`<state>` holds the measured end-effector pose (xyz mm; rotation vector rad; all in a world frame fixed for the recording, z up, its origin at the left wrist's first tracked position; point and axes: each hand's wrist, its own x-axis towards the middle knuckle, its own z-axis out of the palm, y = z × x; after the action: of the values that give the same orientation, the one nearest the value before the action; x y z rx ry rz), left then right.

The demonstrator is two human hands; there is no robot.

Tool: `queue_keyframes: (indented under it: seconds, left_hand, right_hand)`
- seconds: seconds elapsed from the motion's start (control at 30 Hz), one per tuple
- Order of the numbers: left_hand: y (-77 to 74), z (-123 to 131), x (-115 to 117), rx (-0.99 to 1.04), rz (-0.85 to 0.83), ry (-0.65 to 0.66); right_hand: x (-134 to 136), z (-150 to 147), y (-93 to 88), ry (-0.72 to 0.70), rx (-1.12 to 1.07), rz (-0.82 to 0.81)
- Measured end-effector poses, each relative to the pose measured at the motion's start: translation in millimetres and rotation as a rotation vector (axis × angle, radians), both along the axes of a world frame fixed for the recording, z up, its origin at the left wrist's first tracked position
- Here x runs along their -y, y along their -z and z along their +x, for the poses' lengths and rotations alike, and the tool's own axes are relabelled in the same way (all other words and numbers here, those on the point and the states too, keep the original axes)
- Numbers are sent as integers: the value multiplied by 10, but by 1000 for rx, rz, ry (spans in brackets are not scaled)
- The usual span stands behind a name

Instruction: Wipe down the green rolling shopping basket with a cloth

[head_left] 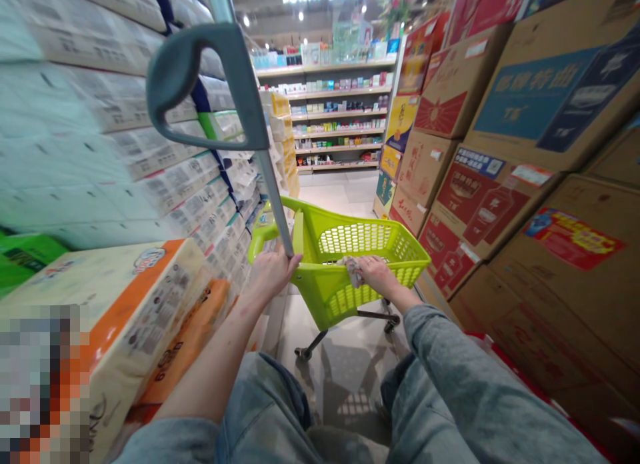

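Observation:
A small lime-green shopping cart (320,294) with a perforated basket stands in the middle of the aisle. From its rear corner rises a grey pole (273,191) with a dark grey loop handle (245,97). My left hand (273,274) is closed at the foot of this pole, beside the rear rim of the basket; its fingertips are partly hidden. My right hand (377,274) presses a crumpled whitish cloth (354,271) against the near long rim of the basket. The visible part of the basket's inside shows only green plastic mesh.
Stacked white tissue packs (100,157) line the left, with an orange-and-cream pack (135,284) close to my left arm. Cardboard cartons (500,204) are piled high on the right. Shelves of small boxes and bottles (340,107) close off the far end above a pale floor (350,191).

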<state>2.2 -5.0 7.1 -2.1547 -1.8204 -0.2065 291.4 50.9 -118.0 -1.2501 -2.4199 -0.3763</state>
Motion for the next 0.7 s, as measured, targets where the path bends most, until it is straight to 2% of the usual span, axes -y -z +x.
queue_keyframes:
  seconds: [0.2, 0.3, 0.4, 0.47, 0.57, 0.7]
  left_hand:
    - [-13, 238, 48, -3, -11, 31]
    - [-61, 362, 39, -13, -75, 81]
    - [-129, 434, -35, -31, -144, 164]
    - [-166, 465, -113, -45, -190, 220]
    - [-185, 523, -233, -67, -268, 273]
    - [-150, 623, -307, -64, -289, 298]
  right_hand:
    - [-64, 238, -15, 12, -73, 1]
    - [-11, 419, 41, 60, -277, 31]
    - [147, 584, 141, 182, -537, 108]
    - [276, 652, 226, 254, -636, 118]
    - [384, 646, 330, 315, -733, 65]
    - [249, 429, 366, 417, -902, 4]
